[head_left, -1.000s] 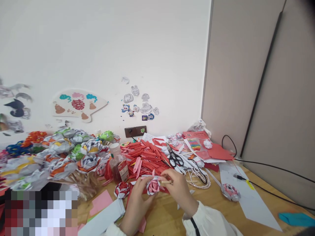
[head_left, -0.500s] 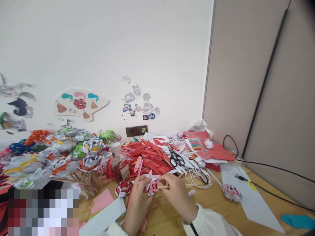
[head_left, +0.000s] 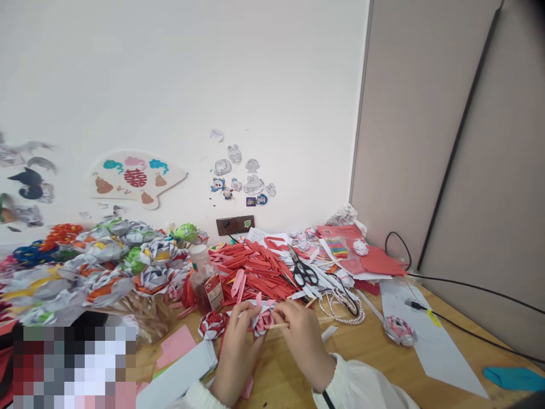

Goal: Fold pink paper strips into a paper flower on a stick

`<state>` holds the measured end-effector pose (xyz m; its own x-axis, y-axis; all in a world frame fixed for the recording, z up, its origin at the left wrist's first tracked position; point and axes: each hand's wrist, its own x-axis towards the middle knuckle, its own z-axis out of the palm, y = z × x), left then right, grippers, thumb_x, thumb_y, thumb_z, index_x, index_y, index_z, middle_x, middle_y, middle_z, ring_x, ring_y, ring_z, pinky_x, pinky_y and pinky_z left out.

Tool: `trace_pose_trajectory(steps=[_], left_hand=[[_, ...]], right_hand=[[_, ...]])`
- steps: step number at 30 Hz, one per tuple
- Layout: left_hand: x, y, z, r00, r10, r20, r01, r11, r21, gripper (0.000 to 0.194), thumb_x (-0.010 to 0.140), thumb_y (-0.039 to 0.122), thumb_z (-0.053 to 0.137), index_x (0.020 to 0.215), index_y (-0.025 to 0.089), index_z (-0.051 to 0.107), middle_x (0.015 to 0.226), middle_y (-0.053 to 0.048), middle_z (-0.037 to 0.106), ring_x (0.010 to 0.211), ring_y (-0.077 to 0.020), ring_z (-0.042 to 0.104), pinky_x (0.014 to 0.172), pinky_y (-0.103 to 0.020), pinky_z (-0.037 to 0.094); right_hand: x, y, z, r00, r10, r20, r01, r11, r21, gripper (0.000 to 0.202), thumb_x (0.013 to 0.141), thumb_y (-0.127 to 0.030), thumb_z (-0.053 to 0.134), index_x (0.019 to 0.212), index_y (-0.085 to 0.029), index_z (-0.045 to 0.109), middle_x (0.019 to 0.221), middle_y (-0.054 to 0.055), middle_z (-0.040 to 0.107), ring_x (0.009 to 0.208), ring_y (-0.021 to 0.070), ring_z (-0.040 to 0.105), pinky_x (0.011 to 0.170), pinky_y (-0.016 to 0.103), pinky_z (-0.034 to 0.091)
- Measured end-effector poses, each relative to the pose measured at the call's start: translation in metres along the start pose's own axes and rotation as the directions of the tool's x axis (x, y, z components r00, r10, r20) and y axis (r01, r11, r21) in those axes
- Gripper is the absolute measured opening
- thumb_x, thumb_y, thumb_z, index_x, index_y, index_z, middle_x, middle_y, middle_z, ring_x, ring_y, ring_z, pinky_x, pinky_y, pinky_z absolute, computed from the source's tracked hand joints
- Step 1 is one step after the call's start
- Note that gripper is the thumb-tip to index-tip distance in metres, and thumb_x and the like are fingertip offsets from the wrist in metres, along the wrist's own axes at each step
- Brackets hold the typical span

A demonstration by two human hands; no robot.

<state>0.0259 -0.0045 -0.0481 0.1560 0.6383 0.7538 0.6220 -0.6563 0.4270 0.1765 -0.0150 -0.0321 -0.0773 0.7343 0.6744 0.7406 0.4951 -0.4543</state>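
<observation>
A pink and white paper flower (head_left: 264,319) is held between both hands above the wooden table. My left hand (head_left: 242,335) is closed on the flower's left side, its thumb and fingers at the petals. At the flower's right edge, my right hand (head_left: 301,332) pinches with bent fingers, and a thin wooden stick (head_left: 279,326) shows under those fingertips. Whether the stick touches the flower is hard to tell. A red and white paper flower (head_left: 212,325) lies just left of my left hand.
Folded red paper strips (head_left: 259,267) pile up behind the hands, with black scissors (head_left: 304,272) and a bottle (head_left: 204,284) beside them. Many paper flowers (head_left: 110,250) stand at left. A pearl string (head_left: 340,307), a paper flower (head_left: 399,330) and cables are at right.
My right hand has shifted slightly left, and the stick under its fingers lies at a somewhat different angle. The whole view has moved a little. Both hands remain at the pink flower.
</observation>
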Motion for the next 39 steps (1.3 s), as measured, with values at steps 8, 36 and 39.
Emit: trace_pose_trajectory(steps=[8, 36, 39], left_hand=[[0.000, -0.001, 0.001, 1.000, 0.018, -0.011, -0.018, 1.000, 0.019, 0.034, 0.067, 0.008, 0.052, 0.098, 0.022, 0.055, 0.096, -0.006, 0.053, 0.092, -0.0217, 0.057, 0.077, -0.037, 0.050], [0.006, 0.001, 0.008, 0.968, -0.241, -0.065, 0.220, 0.947, -0.233, 0.031, 0.065, 0.026, 0.066, 0.094, 0.019, 0.053, 0.091, -0.005, 0.056, 0.083, -0.0199, 0.058, 0.074, -0.034, 0.050], [0.005, -0.001, 0.008, 0.952, -0.293, -0.093, 0.266, 0.936, -0.231, 0.037, 0.064, 0.029, 0.067, 0.098, 0.019, 0.055, 0.093, -0.006, 0.056, 0.082, -0.0202, 0.057, 0.073, -0.036, 0.050]], right_hand=[[-0.001, 0.000, 0.003, 0.999, -0.015, 0.031, 0.017, 0.997, -0.073, 0.014, 0.081, -0.011, 0.049, 0.077, -0.019, 0.060, 0.073, 0.001, 0.062, 0.066, 0.0147, 0.056, 0.058, 0.023, 0.034], [0.010, 0.003, -0.013, 0.984, 0.147, 0.096, -0.164, 0.967, 0.193, 0.018, 0.078, -0.013, 0.051, 0.081, -0.022, 0.067, 0.074, 0.001, 0.068, 0.067, 0.0152, 0.061, 0.061, 0.021, 0.041], [0.009, 0.001, -0.011, 0.984, 0.146, 0.098, -0.165, 0.961, 0.223, 0.018, 0.077, -0.013, 0.052, 0.080, -0.022, 0.067, 0.075, 0.001, 0.068, 0.068, 0.0154, 0.061, 0.062, 0.022, 0.042]])
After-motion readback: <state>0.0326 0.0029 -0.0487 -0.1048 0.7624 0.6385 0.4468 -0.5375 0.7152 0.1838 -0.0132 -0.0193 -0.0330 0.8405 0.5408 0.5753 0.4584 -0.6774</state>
